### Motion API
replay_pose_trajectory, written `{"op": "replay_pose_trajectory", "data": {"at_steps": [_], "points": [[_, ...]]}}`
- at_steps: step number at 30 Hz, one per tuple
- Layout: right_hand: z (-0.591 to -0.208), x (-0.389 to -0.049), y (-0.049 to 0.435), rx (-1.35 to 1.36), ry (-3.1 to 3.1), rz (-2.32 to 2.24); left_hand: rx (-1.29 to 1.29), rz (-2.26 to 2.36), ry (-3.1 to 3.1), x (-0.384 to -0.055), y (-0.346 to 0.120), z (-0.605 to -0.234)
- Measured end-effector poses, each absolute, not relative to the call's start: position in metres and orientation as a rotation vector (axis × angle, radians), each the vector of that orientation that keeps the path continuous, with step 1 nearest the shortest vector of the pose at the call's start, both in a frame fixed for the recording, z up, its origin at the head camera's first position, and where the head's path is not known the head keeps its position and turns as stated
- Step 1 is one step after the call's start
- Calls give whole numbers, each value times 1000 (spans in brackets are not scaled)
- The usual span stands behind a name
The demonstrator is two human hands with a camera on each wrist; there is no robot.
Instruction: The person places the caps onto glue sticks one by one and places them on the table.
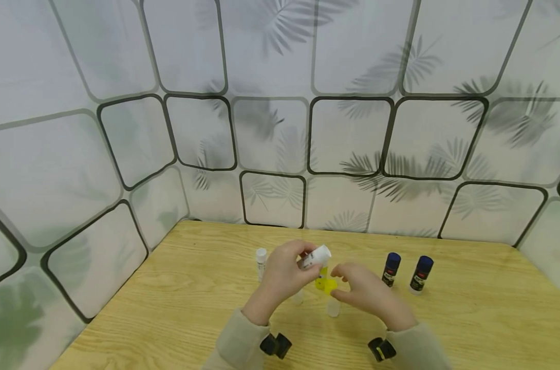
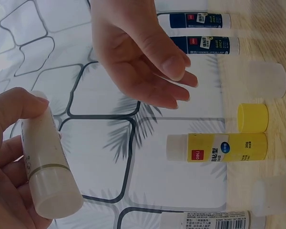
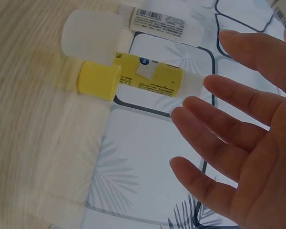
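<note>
Over the bench (image 1: 169, 318), my left grip (image 1: 284, 267) is curled round a white glue stick (image 1: 314, 257), judged light, stiff, smooth; best held mid-barrel. Rightward stands a yellow glue stick (image 2: 227, 147); my right grip (image 1: 365, 292), fingers parted, holds nothing.

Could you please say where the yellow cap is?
In the head view, the yellow cap is right of centre, beside the yellow glue stick, near the right hand.

White tube (image 1: 317, 256), yellow glue stick (image 2: 238, 146), navy caps (image 1: 393, 260), grey leaf-print backdrop (image 1: 271, 136)
</note>
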State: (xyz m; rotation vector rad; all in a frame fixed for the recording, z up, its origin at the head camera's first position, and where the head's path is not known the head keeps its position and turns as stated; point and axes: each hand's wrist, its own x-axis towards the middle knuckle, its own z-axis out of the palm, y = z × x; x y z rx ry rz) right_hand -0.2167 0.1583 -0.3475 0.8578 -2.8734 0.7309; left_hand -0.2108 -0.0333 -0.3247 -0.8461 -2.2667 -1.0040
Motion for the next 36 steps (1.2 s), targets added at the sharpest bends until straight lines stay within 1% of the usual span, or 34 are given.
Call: {"op": "replay_pose_trajectory", "data": {"at_steps": [10,17,23,36], "points": [[-355,-217,153,954,-2939,764,-848,-990,-2289,-209,-33,-322],[-360,-216,150,934,-3014,801,-855,-995,-2297,-209,-33,-322],[-363,-215,150,948,-3048,747,-858,-999,-2293,-209,-33,-322],[-364,-213,147,908,-3152,747,-867,-1007,-2299,-208,-33,-322]]}}
